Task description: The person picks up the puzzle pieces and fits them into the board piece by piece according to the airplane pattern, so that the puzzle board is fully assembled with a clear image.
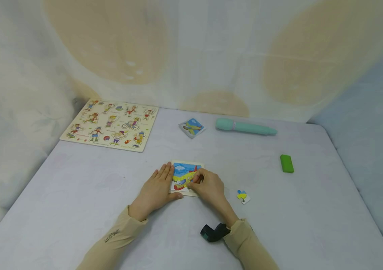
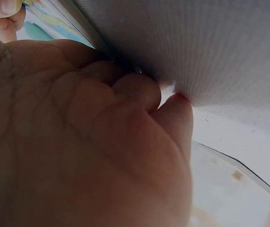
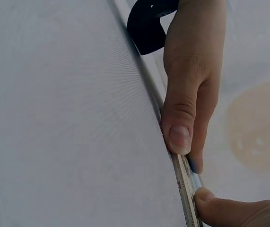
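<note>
A small square jigsaw puzzle (image 1: 180,169) with a yellow airplane on blue sky lies on the table in the head view. My left hand (image 1: 157,189) lies flat with straight fingers along its left edge, the thumb at the lower edge. My right hand (image 1: 210,187) is over the puzzle's right side, thumb and index finger pinching a puzzle piece there, mostly hidden by the fingers. In the right wrist view the right thumb (image 3: 179,137) sits close above the board's edge (image 3: 186,189), near the left thumb (image 3: 224,210). A loose puzzle piece (image 1: 243,197) lies to the right.
A pegboard puzzle (image 1: 110,125) with sports figures lies at the back left. Behind the jigsaw are a small airplane picture card (image 1: 192,127) and a mint-green pen-shaped object (image 1: 245,127). A green block (image 1: 286,164) is at the right. Fabric walls surround the table (image 1: 313,225).
</note>
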Demonstrator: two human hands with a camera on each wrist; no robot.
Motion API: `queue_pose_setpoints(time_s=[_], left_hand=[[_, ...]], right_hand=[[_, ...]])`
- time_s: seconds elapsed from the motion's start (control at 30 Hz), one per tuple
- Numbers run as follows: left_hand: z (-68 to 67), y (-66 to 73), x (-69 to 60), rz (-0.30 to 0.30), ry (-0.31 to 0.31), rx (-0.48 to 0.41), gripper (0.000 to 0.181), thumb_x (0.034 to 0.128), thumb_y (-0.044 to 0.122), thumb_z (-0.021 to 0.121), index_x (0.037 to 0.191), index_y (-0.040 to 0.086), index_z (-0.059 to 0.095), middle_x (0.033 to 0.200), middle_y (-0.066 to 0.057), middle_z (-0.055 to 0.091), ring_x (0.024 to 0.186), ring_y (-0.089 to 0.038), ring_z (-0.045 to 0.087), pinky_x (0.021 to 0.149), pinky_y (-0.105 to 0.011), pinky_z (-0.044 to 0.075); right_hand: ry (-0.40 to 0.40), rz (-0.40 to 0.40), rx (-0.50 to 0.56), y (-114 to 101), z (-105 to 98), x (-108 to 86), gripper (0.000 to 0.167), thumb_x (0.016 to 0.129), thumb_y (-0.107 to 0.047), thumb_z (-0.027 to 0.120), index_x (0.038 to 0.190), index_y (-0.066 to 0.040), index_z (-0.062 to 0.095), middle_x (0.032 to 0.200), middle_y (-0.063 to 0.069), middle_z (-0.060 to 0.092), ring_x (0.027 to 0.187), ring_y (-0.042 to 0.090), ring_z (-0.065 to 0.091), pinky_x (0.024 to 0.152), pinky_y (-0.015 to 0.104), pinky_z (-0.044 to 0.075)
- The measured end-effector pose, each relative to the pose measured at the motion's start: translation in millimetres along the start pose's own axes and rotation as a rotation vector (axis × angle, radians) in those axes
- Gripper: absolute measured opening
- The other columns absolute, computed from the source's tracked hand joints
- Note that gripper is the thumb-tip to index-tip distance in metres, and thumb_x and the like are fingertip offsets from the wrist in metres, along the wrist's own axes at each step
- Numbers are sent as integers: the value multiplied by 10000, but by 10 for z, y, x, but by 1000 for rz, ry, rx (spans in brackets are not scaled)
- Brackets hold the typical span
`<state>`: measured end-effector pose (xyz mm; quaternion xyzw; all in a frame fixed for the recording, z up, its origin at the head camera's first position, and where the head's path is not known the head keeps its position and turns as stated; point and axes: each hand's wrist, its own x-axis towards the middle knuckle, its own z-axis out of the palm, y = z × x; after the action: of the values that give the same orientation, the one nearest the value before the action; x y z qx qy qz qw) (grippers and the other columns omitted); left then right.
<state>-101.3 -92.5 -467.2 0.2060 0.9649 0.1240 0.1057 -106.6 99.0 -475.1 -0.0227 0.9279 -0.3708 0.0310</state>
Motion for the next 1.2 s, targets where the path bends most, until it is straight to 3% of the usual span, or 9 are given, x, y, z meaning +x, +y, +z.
queue_pose_setpoints(time_s=[0.1, 0.3, 0.37, 0.53, 0.77, 1.0, 1.2], left_hand=[[1, 11, -4, 3, 3, 0, 979, 848, 556, 657, 1496, -60, 259, 1589, -220, 214, 1485, -349, 218, 1194, -506, 246], [16, 22, -17, -7, -22, -15, 972, 850, 547, 660, 1488, -75, 270, 1588, -229, 215, 1484, -355, 216, 1191, -511, 249], [12, 23, -23, -15, -29, -14, 973, 851, 549, 657, 1490, -72, 266, 1589, -227, 210, 1486, -354, 212, 1193, -512, 246], [-12, 29, -15, -8, -40, -9, 968, 862, 548, 643, 1497, -67, 248, 1595, -226, 188, 1490, -357, 195, 1198, -510, 234], [-54, 23, 21, 3, -45, 13, 967, 862, 557, 638, 1488, -78, 264, 1592, -234, 190, 1486, -364, 200, 1193, -518, 241], [-77, -6, 11, 7, -40, 9, 964, 867, 543, 640, 1489, -84, 254, 1590, -244, 184, 1485, -376, 195, 1189, -528, 242], [-50, 10, 6, 17, -36, 2, 967, 866, 546, 639, 1489, -84, 252, 1590, -244, 182, 1487, -372, 189, 1191, -525, 240]], right_hand=[[-11, 8, 45, 37, -10, 4, 244, 744, -264, 825, 713, -181, 599, 652, -60, 590, 585, 87, 478, 537, 231, 342], [-143, 76, 373, 200, -156, 61, 202, 817, -161, 772, 813, -55, 600, 702, -3, 587, 546, 99, 469, 493, 199, 400], [-162, 87, 428, 270, -255, 84, 208, 832, -148, 759, 850, -26, 592, 712, 5, 578, 527, 98, 450, 471, 204, 394], [-122, 107, 405, 468, -594, 58, 224, 839, -154, 753, 940, -27, 599, 801, -9, 612, 617, 83, 493, 525, 198, 411], [-74, 131, 390, 798, -1043, -160, 299, 889, -214, 709, 1077, -11, 595, 956, 13, 703, 812, 98, 600, 701, 198, 495], [-95, 140, 399, 1030, -1122, -433, 397, 890, -161, 700, 1233, -10, 570, 1191, 206, 659, 831, 30, 597, 720, 163, 500], [-182, 16, 340, 1230, -1165, -502, 525, 851, -34, 699, 1346, -45, 524, 1266, 227, 617, 678, 43, 492, 608, 167, 450]])
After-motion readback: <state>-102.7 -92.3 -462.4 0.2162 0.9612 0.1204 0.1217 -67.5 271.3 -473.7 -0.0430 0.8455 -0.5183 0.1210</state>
